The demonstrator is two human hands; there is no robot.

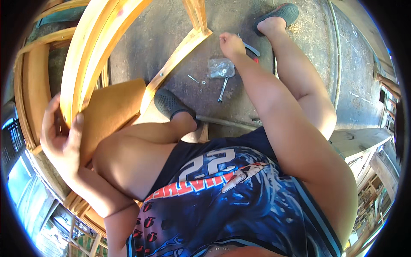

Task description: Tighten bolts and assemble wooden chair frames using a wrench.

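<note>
My left hand (62, 139) is wrapped round the lower end of a curved, light wooden chair part (92, 47), thumb on one side and fingers on the other. Beyond my knees, my right hand (232, 45) is closed just above the floor; what its fingers hold, if anything, I cannot make out. Close by lies a clear plastic bag (220, 67) with small hardware inside. Below the bag are a metal wrench (223, 89), a bolt (193, 79) and a small washer (204, 82). A grey curved tool (251, 49) is partly hidden behind my right wrist.
A straight wooden leg (175, 58) with a bolt in it slants across the floor (145, 38) to a joint. A brown panel (113, 109) leans beside my left leg. More wooden frames (36, 81) stand at the far left. A hose (337, 51) runs along the right.
</note>
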